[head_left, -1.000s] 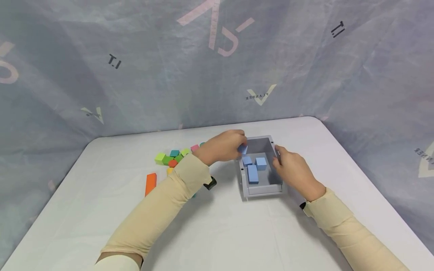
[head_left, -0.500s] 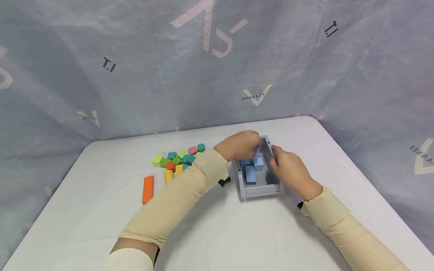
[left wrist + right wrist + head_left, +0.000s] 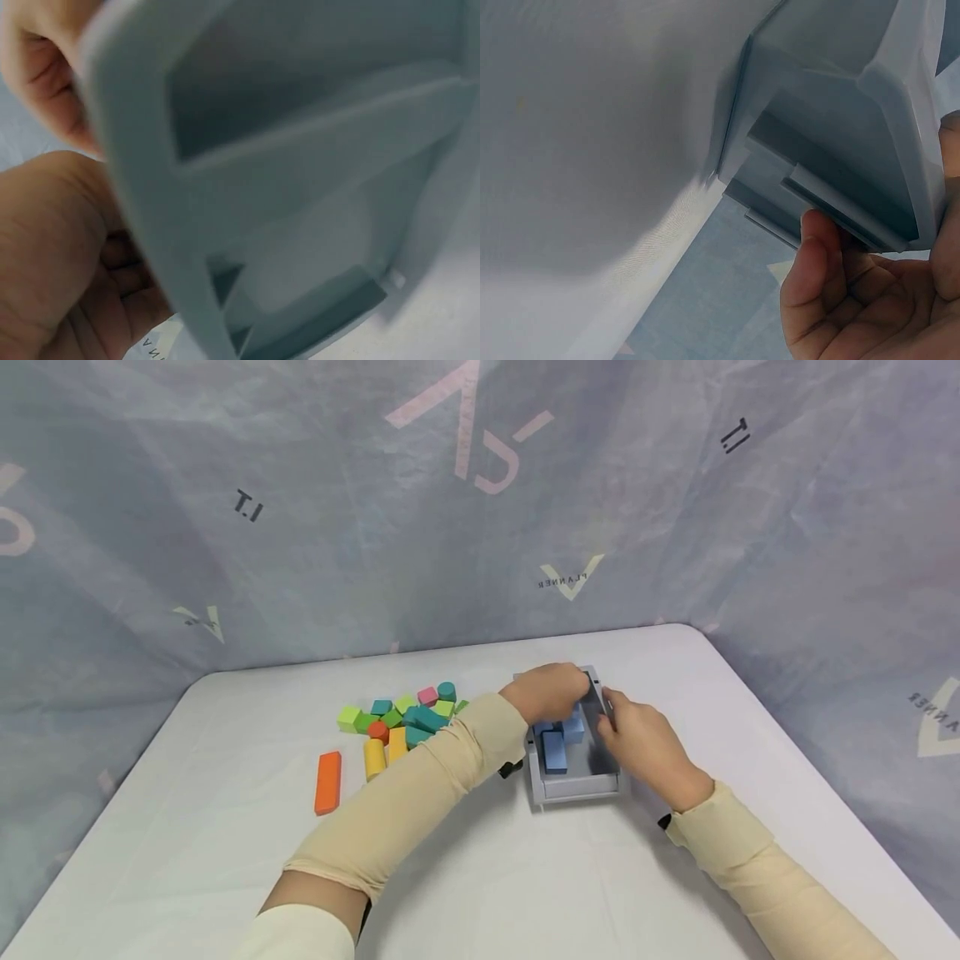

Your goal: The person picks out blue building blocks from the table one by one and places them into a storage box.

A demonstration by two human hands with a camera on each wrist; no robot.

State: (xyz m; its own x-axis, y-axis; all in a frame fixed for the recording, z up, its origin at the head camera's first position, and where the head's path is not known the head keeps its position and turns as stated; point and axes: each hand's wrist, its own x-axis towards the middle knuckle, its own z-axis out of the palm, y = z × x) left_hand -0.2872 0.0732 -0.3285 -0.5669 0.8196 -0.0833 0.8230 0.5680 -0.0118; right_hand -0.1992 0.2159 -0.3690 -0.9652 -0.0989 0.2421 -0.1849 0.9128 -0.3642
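Observation:
My left hand (image 3: 551,690) reaches over the left rim into a small grey plastic bin (image 3: 581,790), and its fingertips are mostly hidden. Directly under those fingers shows a light blue block (image 3: 575,713), which the hand pinches. Two other blue blocks lie on the bin floor, a longer one (image 3: 554,752) nearest the front. With my right hand (image 3: 647,745) I grip the bin's right wall, thumb at the rim. In the right wrist view its fingertips (image 3: 810,274) sit against the ribbed outer side. The left wrist view shows the bin's wall (image 3: 225,195) close up beside my palm.
Left of the bin is a loose cluster of coloured blocks, including a yellow cylinder (image 3: 374,760), teal pieces (image 3: 427,719) and green cubes (image 3: 349,718). An orange bar (image 3: 327,783) lies apart. Grey printed cloth (image 3: 480,527) hangs behind the white table (image 3: 487,893).
My left hand has carried the blue block rightward from the bin's left rim, then lowered it inside. The right hand keeps its hold on the bin.

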